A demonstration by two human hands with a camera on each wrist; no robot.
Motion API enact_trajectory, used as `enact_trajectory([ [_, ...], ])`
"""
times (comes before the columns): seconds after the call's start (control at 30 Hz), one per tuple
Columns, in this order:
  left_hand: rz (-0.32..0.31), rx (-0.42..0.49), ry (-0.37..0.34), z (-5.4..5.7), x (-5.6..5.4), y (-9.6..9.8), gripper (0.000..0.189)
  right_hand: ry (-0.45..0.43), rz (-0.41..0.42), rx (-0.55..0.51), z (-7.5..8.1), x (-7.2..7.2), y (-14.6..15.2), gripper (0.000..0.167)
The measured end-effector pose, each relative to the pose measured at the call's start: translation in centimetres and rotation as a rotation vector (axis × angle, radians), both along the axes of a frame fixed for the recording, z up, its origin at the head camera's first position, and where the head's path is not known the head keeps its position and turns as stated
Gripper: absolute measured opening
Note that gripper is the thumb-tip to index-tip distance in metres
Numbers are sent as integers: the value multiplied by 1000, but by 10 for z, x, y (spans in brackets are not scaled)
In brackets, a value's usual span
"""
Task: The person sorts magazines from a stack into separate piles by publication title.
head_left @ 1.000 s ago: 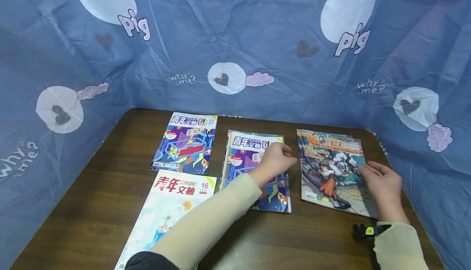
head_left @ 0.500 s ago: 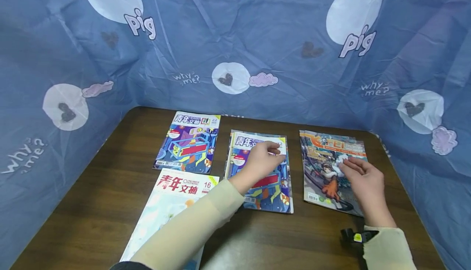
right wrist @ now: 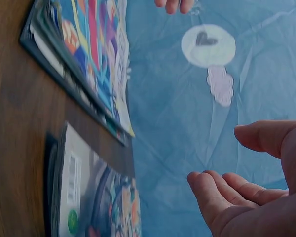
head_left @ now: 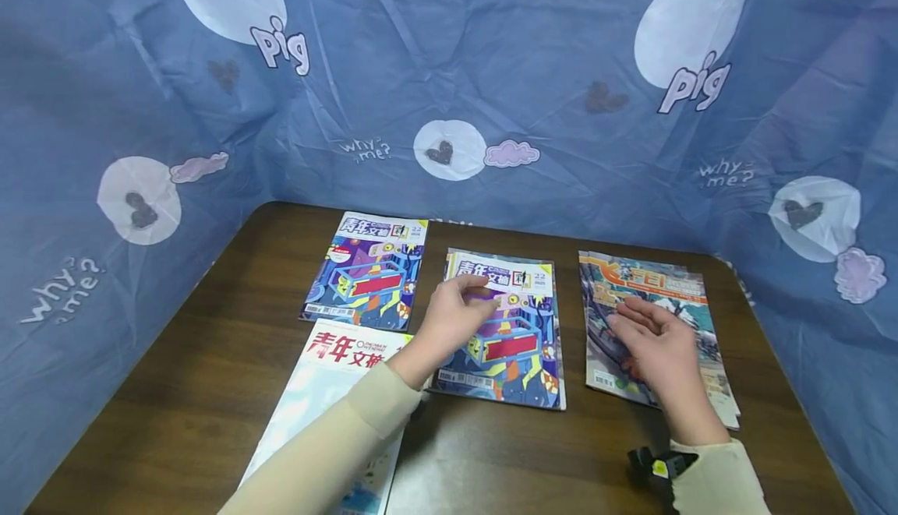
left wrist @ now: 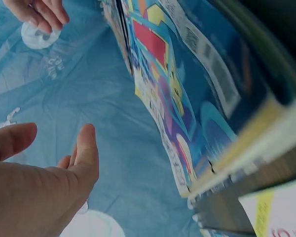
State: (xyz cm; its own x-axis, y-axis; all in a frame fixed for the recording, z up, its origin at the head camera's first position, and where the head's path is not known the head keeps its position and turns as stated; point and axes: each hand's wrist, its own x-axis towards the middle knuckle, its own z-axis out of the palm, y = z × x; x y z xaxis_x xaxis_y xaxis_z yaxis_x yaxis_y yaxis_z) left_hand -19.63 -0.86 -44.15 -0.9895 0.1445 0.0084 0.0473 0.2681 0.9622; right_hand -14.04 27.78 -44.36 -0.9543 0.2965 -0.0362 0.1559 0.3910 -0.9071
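My left hand [head_left: 447, 320] hovers over the left side of the middle stack of magazines [head_left: 508, 351], which has a purple and blue cover on top. Its thumb and fingers are apart, with nothing between them, as the left wrist view confirms. Above the right-hand stack of magazines [head_left: 705, 320], with an orange title and comic artwork, is my right hand [head_left: 659, 343]. In the right wrist view its fingers [right wrist: 212, 197] and thumb are spread and hold nothing. Part of each stack's cover is hidden behind the hand.
A purple-covered magazine [head_left: 368, 281] lies at the back left of the brown table [head_left: 175, 390]. In front of it is a white magazine [head_left: 302, 398] with a red title, partly hidden by my left sleeve. Blue printed cloth [head_left: 561, 55] hangs around the table.
My left hand has moved left across the middle stack. The right hand has moved left from the right stack's right edge to above its cover. The magazines appear to stay in place.
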Motion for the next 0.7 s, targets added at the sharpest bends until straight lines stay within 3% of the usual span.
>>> enact_trajectory([
  [0.23,54,-20,68,-6,10,-22,36,34,51,-20,-1,3,-17,57],
  [0.47,93,0,54,-9,16,-43,36,44,93,-41,-4,5,-28,55],
  [0.7,102,1,36,-10,19,-51,36,-8,134,-23,-6,9,-37,60],
])
